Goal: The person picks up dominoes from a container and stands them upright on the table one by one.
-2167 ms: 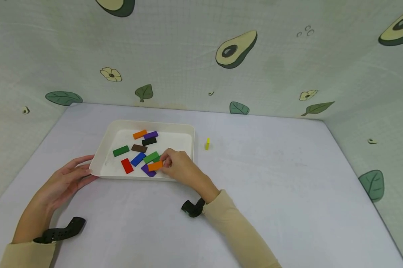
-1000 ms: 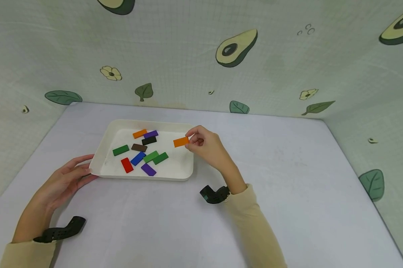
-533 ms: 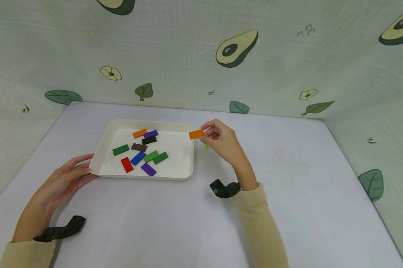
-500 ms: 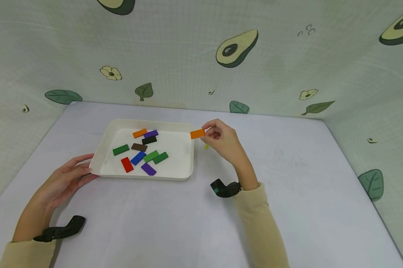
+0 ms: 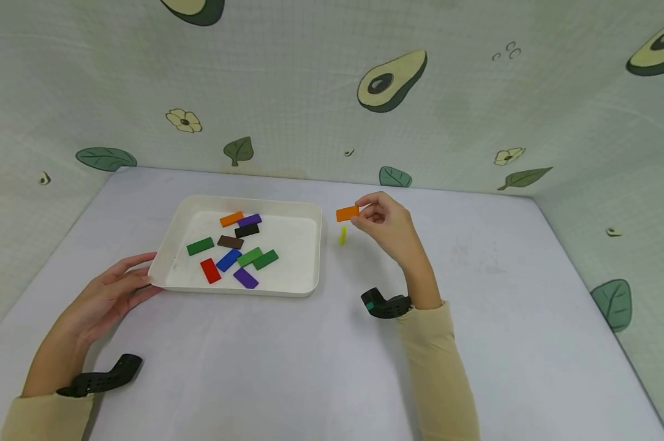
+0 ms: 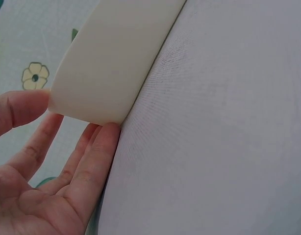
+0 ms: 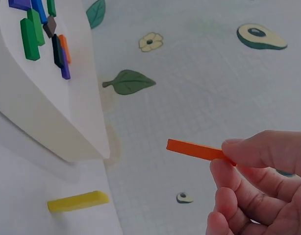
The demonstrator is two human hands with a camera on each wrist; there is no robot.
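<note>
My right hand [image 5: 388, 223] pinches one end of a flat orange block [image 5: 347, 213] between thumb and fingertips, above the table just past the tray's right side. The block's other end points left, and the right wrist view shows its thin edge [image 7: 194, 149]. Below it a yellow block [image 5: 342, 235] sits narrow side up on the table. My left hand [image 5: 108, 298] rests against the left near corner of a white tray [image 5: 290, 285]. In the left wrist view its thumb [image 6: 23, 108] touches the rim and straight fingers meet the tray wall.
Inside the tray lie several flat blocks, among them a red block [image 5: 211, 271], a blue block [image 5: 229, 260], a brown block [image 5: 230, 242] and a black block [image 5: 247, 230]. Behind the white table [image 5: 266, 361] hangs a cloth [image 5: 299, 92] printed with avocados and leaves.
My right hand took the orange block off the pile at the tray's near side, then carried it right and away over the rim. My left hand stayed at the corner.
</note>
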